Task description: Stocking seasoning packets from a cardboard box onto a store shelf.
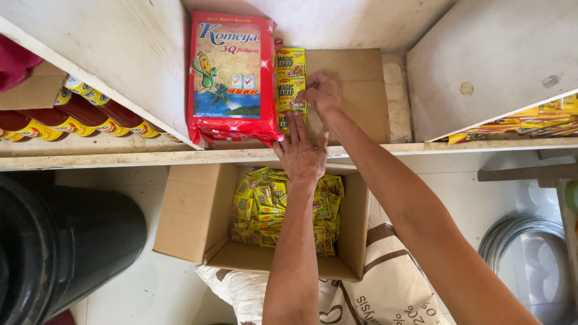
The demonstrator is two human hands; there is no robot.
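Flanking yellow sachets (290, 84): red packet (232, 75)

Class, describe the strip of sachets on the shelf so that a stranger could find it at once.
Start at the big red bag upright on the shelf. Just to its right, against brown cardboard, stands a yellow sachet strip, with the right hand on it. Unlike the loose sachets in the box below, it stands alone.

I'm standing in a small shop's stock corner — plain white shelves (120, 54) are carrying goods in bulk: a row of bottles with yellow labels (78, 117), a big red snack pack (232, 78), and yellow sachet strips (290, 84). A cardboard box (192, 210) full of yellow sachets is sitting on a printed sack (385, 295) — restocking ground.
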